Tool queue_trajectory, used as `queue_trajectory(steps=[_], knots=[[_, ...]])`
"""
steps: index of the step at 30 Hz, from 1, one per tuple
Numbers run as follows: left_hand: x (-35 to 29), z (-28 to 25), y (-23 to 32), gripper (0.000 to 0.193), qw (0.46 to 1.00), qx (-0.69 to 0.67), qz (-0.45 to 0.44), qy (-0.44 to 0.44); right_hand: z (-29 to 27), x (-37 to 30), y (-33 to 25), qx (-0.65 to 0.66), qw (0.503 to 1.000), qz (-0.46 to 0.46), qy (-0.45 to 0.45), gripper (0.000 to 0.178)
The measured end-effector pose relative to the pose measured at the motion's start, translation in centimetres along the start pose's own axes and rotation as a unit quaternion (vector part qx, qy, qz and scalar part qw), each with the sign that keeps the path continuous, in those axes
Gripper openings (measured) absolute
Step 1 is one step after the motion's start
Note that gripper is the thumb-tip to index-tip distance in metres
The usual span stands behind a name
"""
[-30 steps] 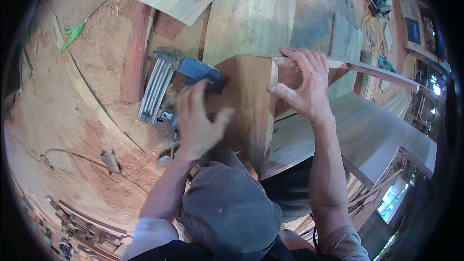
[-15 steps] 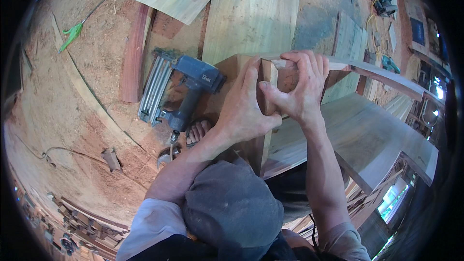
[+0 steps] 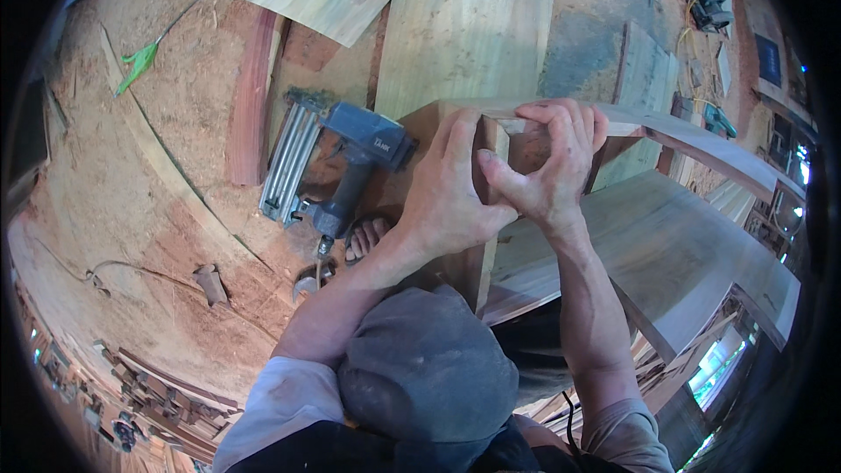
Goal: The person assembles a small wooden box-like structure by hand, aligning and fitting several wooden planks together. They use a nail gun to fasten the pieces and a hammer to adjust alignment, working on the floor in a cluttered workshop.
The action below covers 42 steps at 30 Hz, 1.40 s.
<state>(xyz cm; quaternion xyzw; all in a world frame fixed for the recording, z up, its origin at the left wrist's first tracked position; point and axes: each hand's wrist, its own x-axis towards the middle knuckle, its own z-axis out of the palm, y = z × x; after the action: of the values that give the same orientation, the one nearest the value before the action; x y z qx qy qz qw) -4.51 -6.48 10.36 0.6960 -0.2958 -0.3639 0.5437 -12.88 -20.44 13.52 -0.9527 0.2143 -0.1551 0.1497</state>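
Note:
A wooden box-like frame stands on edge in front of me, with a narrow wooden strip [image 3: 498,142] at its corner. My left hand [image 3: 448,197] is wrapped along the left side of that corner, fingers pressed on the brown side panel [image 3: 423,131]. From the right, my right hand [image 3: 554,177] clasps the same corner. Its fingers bend over the top edge of the long board [image 3: 701,142], and its thumb presses toward the strip. The two hands almost meet at the thumbs. Left of the frame lies a blue nail gun [image 3: 366,138] with a silver magazine, touched by neither hand.
Pale panels [image 3: 447,35] lie on the dusty floor beyond the frame. A reddish board [image 3: 251,114] and a green-handled tool [image 3: 138,63] are to the left. A wide panel [image 3: 666,228] extends to the right. An air hose joins the nail gun near a foot [image 3: 366,236].
The whole view has shifted slightly. Both hands keep their hold on the frame's corner, and the nail gun stays where it lay.

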Motion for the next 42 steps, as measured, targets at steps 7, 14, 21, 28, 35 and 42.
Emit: queue_trajectory(steps=[7, 14, 21, 28, 35, 42], knots=[[-0.2, -0.2, 0.1, 0.099, 1.000, 0.013, 0.009, -0.005, 0.1, -0.1, -0.2, 0.004, 1.000, 0.016, 0.002, 0.053], [-1.2, -1.5, -0.7, 0.093, 0.998, -0.026, -0.002, -0.058, 0.8, -0.5, -0.1, -0.007, 0.999, 0.020, 0.028, 0.054], [-6.5, -7.6, -6.0, 0.065, 0.953, 0.264, -0.120, 0.090, 1.0, -1.5, -0.2, -0.003, 0.999, 0.008, 0.047, 0.050], [-6.8, -6.5, -7.4, 0.056, 0.962, 0.266, -0.033, 0.050, 1.0, -1.7, -0.5, -0.011, 0.999, 0.024, 0.035, 0.048], [-6.8, -6.1, -9.7, 0.064, 0.923, 0.363, -0.121, 0.050, 1.1, -2.2, -1.1, -0.009, 0.998, 0.055, 0.025, 0.051], [-8.1, -6.5, -10.7, 0.088, 0.910, 0.388, -0.142, 0.028, 1.5, -3.1, -2.4, -0.028, 0.993, 0.112, 0.025, 0.054]])
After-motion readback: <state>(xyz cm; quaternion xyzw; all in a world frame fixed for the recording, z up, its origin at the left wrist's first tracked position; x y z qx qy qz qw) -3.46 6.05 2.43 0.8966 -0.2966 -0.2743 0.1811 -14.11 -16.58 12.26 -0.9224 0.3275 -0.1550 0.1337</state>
